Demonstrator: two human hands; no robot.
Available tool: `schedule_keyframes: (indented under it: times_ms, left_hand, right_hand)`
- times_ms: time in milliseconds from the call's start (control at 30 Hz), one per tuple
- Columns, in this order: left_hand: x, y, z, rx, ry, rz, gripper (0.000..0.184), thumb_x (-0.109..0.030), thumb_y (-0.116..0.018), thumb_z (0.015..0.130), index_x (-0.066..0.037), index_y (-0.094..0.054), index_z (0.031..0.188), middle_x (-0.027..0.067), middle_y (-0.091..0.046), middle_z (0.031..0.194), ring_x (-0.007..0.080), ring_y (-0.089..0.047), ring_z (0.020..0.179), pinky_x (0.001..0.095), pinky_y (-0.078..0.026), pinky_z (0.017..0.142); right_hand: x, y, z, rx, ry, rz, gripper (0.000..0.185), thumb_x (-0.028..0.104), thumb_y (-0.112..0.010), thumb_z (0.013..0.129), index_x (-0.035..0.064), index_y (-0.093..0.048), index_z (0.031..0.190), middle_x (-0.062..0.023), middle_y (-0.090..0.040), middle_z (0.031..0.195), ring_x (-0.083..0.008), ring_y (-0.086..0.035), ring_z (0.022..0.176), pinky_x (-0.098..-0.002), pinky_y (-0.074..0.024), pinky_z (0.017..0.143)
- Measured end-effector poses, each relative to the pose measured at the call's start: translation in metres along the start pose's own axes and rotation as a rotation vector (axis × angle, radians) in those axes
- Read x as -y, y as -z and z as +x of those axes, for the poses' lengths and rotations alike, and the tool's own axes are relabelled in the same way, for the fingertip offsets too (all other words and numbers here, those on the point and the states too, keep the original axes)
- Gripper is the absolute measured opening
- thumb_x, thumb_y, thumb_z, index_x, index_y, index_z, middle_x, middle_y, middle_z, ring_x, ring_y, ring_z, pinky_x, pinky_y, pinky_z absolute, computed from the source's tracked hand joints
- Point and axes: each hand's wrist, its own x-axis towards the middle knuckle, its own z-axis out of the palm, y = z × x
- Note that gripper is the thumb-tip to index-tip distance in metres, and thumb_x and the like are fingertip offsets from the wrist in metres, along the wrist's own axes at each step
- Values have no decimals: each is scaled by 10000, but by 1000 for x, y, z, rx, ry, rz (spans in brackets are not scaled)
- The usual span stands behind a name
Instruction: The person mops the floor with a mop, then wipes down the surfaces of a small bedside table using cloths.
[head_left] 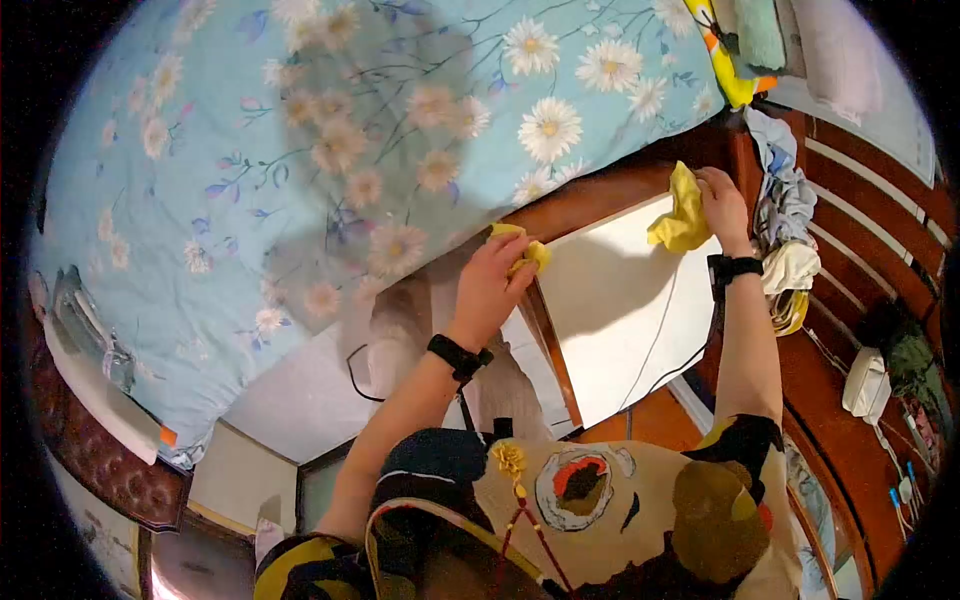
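Note:
My left hand (490, 285) is closed around a small yellow cloth (532, 258) at the brown wooden bed rail (600, 193), next to the corner of a white panel. Farther right, my right hand (724, 208) grips a larger crumpled yellow cloth (682, 215), which hangs over the upper right part of the white panel (610, 320). Whether the two cloths are separate pieces I cannot tell. Both wrists wear black bands. My fingertips on the right are partly hidden behind the hand and cloth.
A bed with a blue floral sheet (230, 200) spans the upper left. At right, clothes (785, 185) hang by the slatted wooden headboard (860, 190), with a white case (866, 384) below. A black cable (682, 370) crosses the panel's lower right edge.

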Motion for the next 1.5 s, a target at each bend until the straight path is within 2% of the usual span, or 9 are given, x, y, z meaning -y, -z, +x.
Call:
schedule_keyframes:
  times_ms: [433,500,633,1067,1133,1233,1300,1433,1500]
  left_hand:
    - [6,-30,-7,-195,-18,159,335,-245,-513,839,-38,-545,1101,128,-579,1044,318,-550,931,385,-448,783]
    - [8,-36,-10,-242,-14,108,323,-235,-518,839,-42,-552,1095,123,-582,1035,311,-562,913,375,-456,763]
    - [14,-47,-30,-291,-35,184,308,-225,-523,838,-46,-557,1086,121,-584,1030,305,-570,903,363,-461,755]
    - [20,-53,-109,-218,148,18,322,-171,-508,862,-59,-529,1164,140,-554,1143,279,-550,1023,336,-445,861]
    - [30,-50,-112,-192,134,29,319,-176,-507,869,-54,-529,1163,132,-559,1136,251,-558,1009,328,-448,850]
    - [52,-36,-114,-199,368,-380,217,-115,-519,854,-22,-569,1044,121,-583,1032,238,-572,910,303,-444,794]
    - [61,-16,-111,-593,376,-439,159,-99,-500,865,-9,-562,981,114,-554,1004,200,-538,879,283,-426,772]
    - [28,20,-105,-577,332,-269,131,-81,-501,856,-10,-549,954,103,-509,986,198,-501,858,274,-413,748]
    - [5,11,-102,-465,283,-507,162,-72,-521,832,-29,-545,986,93,-476,969,200,-483,859,266,-401,744]
  right_hand:
    - [-21,-13,4,72,97,-60,258,176,-476,840,122,-581,1069,-102,-597,1065,-327,-576,929,-391,-466,781]
    - [-13,-14,0,88,-59,-149,253,165,-475,832,134,-574,1063,-121,-603,1033,-341,-577,914,-407,-472,763]
    - [-5,-12,-17,9,178,-103,234,176,-449,847,128,-569,1041,-140,-611,957,-358,-581,864,-428,-479,710]
    - [16,-16,-54,103,389,-36,216,118,-487,849,44,-599,1019,-114,-598,1047,-311,-593,879,-347,-483,750]
    - [20,10,-50,137,253,60,209,115,-495,856,23,-592,1017,-135,-620,981,-275,-610,868,-321,-467,742]
    - [67,56,-53,-122,225,38,210,140,-494,890,28,-596,1035,-112,-590,952,-218,-560,882,-289,-431,783]
    - [104,75,-66,-71,287,-7,248,107,-466,907,20,-554,1122,-101,-535,1084,-177,-510,972,-270,-390,853]
    - [158,58,-94,108,343,312,303,-36,-462,841,17,-542,1128,-98,-496,1096,-206,-454,1039,-277,-330,928]
    - [162,40,-100,166,337,468,287,-57,-493,816,46,-590,1066,-94,-519,1036,-207,-499,986,-257,-372,867]
